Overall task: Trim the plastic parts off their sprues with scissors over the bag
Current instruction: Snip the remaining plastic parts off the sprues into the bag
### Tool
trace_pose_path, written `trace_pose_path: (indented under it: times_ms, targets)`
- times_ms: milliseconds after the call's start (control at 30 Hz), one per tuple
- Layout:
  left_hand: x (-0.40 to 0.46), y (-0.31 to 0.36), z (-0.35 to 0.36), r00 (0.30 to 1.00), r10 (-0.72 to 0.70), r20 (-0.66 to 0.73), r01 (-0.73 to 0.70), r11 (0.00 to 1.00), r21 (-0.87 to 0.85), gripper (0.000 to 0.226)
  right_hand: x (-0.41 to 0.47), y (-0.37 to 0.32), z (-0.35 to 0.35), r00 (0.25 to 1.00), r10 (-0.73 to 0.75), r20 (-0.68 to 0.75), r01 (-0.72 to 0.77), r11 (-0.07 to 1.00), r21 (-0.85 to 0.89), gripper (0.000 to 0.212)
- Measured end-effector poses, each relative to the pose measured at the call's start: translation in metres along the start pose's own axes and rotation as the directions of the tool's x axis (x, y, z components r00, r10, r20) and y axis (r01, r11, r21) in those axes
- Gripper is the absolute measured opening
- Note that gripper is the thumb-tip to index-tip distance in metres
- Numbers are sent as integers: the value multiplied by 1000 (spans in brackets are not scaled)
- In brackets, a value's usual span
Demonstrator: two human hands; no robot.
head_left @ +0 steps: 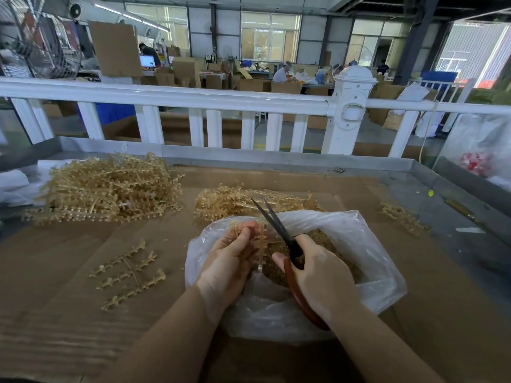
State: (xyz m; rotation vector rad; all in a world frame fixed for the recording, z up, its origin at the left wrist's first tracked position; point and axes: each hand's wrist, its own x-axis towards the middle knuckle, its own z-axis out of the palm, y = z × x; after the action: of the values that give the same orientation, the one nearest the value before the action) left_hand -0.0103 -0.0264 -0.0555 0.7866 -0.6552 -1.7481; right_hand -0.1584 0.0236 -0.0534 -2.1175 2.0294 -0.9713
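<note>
A factory floor, a packing and finishing hall by the look of it. Overhead at twelve o'clock, steel roof beams [414, 6] and tall glazed windows [269, 34]. Across the middle distance, stacked cardboard boxes [188, 73] and seated workers [282, 73] at benches. At ten o'clock, a big caged industrial fan [36, 42]; nearby, a lit monitor [147, 61]. Closer in, a white railing [193, 98] fencing off a cardboard-lined metal worktable [276, 158], heaped at ten and twelve o'clock with piles of tan plastic sprues [110, 186]. At two o'clock, bulging white sacks [412, 95].
</note>
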Motion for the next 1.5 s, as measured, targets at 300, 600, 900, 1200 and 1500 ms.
trace_pose_path:
  times_ms: [300, 600, 900, 1200, 1500]
  targets:
    - [5, -4, -4, 997, 57, 60, -54, 997, -57, 16, -2, 1, 4, 1000, 4, -18, -4, 1000, 8, 30]
    - [12, -8, -8, 988, 134, 82, -124, 985, -121, 24, -1, 1, 3, 1000, 9, -5, -9, 1000, 16, 31]
    - [9, -6, -7, 990, 132, 58, -125, 986, -112, 23, -2, -2, 2, 1000, 25, -2, -25, 1000, -16, 32]
    - [2, -2, -2, 996, 65, 61, -58, 992, -109, 21, -1, -5, 2, 998, 55, 7, -54, 998, -31, 30]
    - [-10, 17, 4, 997, -46, 63, 30, 970, 239, 38, -2, 0, -7, 995, 66, -76, -65, 998, 14, 26]
